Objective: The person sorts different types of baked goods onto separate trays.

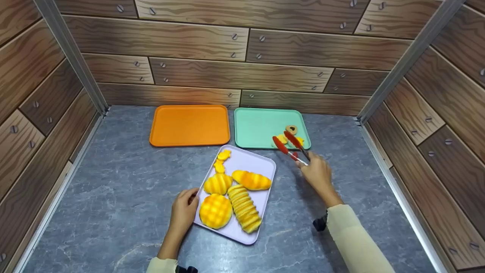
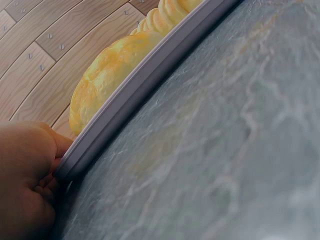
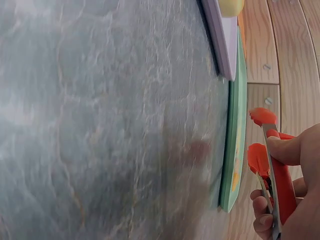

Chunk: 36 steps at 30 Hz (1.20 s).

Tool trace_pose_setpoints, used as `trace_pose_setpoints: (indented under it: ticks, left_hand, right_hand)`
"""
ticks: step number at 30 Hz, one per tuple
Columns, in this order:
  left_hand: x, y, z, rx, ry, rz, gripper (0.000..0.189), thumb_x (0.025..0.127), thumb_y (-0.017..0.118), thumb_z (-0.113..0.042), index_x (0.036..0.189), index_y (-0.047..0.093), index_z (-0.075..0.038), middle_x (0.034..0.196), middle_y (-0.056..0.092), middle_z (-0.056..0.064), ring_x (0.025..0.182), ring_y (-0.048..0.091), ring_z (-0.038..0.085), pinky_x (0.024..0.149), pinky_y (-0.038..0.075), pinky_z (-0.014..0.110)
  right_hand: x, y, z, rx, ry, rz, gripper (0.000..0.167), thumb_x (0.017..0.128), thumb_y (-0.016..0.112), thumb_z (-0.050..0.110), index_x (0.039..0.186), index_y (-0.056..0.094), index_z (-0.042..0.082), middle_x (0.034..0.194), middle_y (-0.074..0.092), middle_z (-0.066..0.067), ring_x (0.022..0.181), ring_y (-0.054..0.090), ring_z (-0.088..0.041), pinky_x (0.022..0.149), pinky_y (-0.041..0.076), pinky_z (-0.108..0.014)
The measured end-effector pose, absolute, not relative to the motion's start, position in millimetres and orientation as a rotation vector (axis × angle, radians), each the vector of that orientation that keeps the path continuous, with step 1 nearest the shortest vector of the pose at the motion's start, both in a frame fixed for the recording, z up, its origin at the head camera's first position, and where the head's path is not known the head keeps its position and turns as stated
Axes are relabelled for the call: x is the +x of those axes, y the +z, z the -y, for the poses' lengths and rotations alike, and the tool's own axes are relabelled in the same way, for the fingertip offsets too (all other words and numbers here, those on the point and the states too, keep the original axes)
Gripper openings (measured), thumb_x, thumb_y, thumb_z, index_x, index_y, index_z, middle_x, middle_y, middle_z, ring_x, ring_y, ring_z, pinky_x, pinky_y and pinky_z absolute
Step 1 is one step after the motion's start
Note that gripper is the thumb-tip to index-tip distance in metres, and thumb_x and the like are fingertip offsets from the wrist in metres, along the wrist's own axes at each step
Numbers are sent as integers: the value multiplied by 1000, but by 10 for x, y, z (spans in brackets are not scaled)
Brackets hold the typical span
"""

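Note:
My left hand (image 1: 184,211) grips the left rim of a lilac tray (image 1: 250,159), which stands at a slant; the left wrist view shows the thumb at the rim and curled fingers below. On this tray lie a round bun with a grid pattern (image 1: 215,211), a long ridged bread (image 1: 244,208), two croissant-like breads (image 1: 251,180) and small yellow pieces (image 1: 219,166). My right hand (image 1: 317,172) holds red-tipped tongs (image 3: 281,182), their tips apart over a green tray (image 1: 261,127). Beneath the tips are a small ring-shaped piece (image 1: 291,129) and yellow pieces (image 1: 282,138).
An orange tray (image 1: 190,126) with nothing on it stands at the back left, beside the green one. Wood-patterned walls (image 1: 197,41) with metal corner strips enclose the grey marbled table (image 1: 125,182) at the back and both sides.

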<state>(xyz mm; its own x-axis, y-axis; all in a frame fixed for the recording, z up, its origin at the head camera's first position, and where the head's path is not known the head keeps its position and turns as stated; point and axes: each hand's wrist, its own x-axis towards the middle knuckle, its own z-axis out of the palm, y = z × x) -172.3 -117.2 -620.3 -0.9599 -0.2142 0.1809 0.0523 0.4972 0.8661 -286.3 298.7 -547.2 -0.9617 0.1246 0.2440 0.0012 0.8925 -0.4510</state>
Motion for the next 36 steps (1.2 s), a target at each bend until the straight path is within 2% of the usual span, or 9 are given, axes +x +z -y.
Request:
trace_pose_setpoints:
  ticks: [9,21,36]
  left_hand:
    - [-1722,-6213,1176,119,-1437,2480,26,93,64,-3,117,73,-2,101,69,7,89,58,17,81,49,33]
    - [-1729,-6213,1178,101,-1431,2471,26,93,64,-2,116,73,-2,99,69,8,89,58,18,81,49,36]
    - [-1719,-6206,1172,109,-1409,2474,25,93,64,-2,116,73,-2,98,68,7,89,57,18,80,49,34]
  right_hand:
    - [-2753,-5416,-2710,33,743,2822,64,86,78,31,139,58,2,128,65,-23,110,63,-45,90,46,-61]
    - [-2659,-5427,-2403,262,739,2848,56,83,79,31,132,65,6,121,70,-16,107,65,-38,92,48,-56]
    - [-2728,-5444,-2111,321,724,3006,66,86,76,39,140,59,6,138,62,-16,126,58,-39,105,41,-60]
